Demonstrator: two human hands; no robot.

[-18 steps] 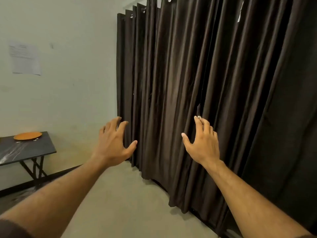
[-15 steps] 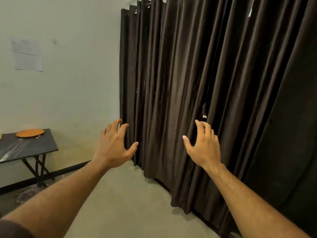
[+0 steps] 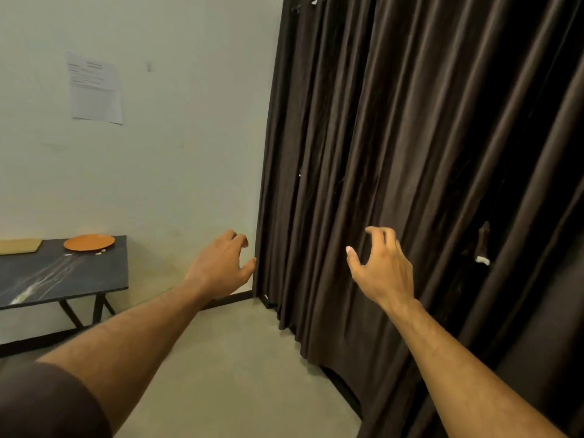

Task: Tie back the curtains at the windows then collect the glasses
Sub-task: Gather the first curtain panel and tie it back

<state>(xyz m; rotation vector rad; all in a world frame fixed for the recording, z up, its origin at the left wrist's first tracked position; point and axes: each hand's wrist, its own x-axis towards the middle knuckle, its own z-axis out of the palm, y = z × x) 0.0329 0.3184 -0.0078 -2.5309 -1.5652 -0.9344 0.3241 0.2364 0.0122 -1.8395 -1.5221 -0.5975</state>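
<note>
So both arms are stretched out toward the dark brown curtains (image 3: pixel 410 153), which hang closed in deep folds over the whole right side of the view and reach down to the floor (image 3: pixel 227 374). The left hand (image 3: pixel 218 267) is right at the curtain's left edge, thumb tip just about at the outermost fold, fingers loosely curled and spread with nothing in them. Can't quite tell if the thumb actually touches the fabric or only sits in front of it. The right hand (image 3: pixel 382 267) is up in front of the middle folds, fingers bent like a claw and apart, thumb sticking out to the left, also holding nothing. Again, hard to say whether the fingertips are on the cloth.

Further right, at about hand height, there's a little dark strap (image 3: pixel 483 241) with a white end, hanging against the curtain, well apart from the right hand. Looks like part of the curtain setup but it's too small to say what it is.

Other stuff around: pale wall (image 3: pixel 177 137) on the left with a printed sheet of paper (image 3: pixel 94 90) stuck on it, text too blurry to read. Below that, a dark tabletop (image 3: pixel 63 276) on black crossed legs, with an orange plate (image 3: pixel 89 242) near its back edge and a flat tan thing (image 3: pixel 19 246) beside the plate at the frame edge. Nothing sits between the hands and the curtains.
</note>
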